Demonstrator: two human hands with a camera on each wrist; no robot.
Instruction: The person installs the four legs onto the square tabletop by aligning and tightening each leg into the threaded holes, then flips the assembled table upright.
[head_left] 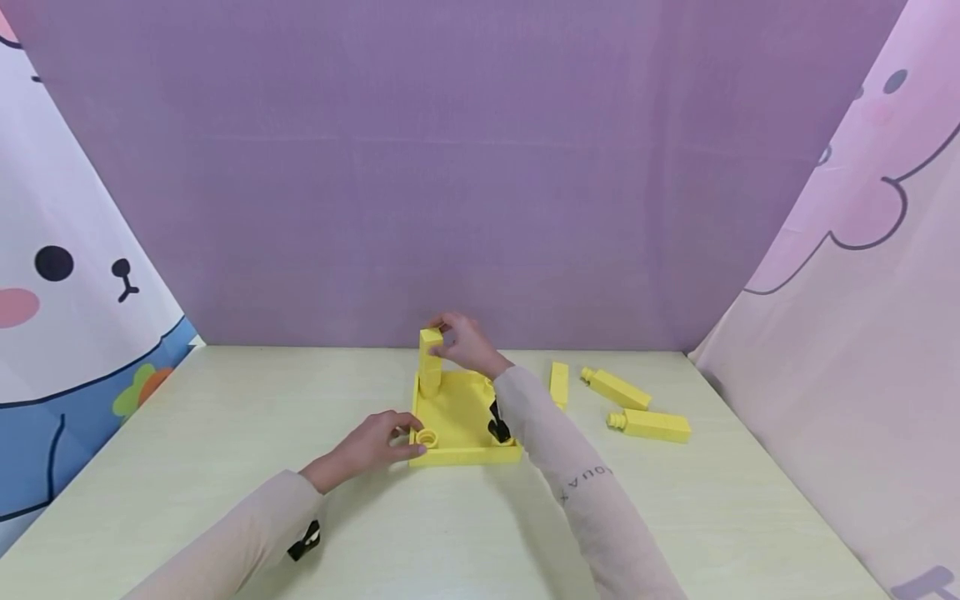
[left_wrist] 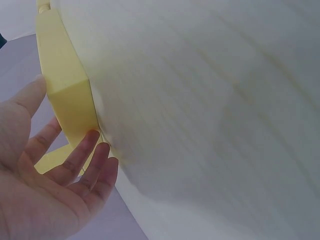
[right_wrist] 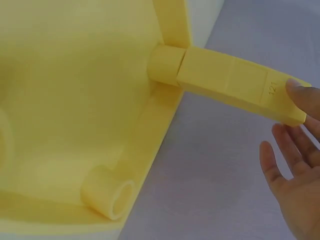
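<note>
A yellow square tray-like tabletop (head_left: 453, 412) lies with its raised rim and round corner sockets facing up. At its far left corner a yellow square leg (head_left: 430, 360) stands upright, its lower end in the socket. My right hand (head_left: 467, 343) pinches the top of that leg between thumb and fingers. In the right wrist view the leg (right_wrist: 230, 77) meets its socket with a thin seam showing, and a bare socket (right_wrist: 107, 194) sits at another corner. My left hand (head_left: 372, 442) grips the near left corner, its thumb and fingertips against the outer walls (left_wrist: 72, 102).
Right of the tabletop lie three loose yellow legs: one (head_left: 558, 383) close beside it, one (head_left: 618, 389) farther right, and one (head_left: 652, 425) nearer me. Two of them show threaded ends. A purple backdrop (head_left: 450, 183) rises behind the pale table (head_left: 262, 400).
</note>
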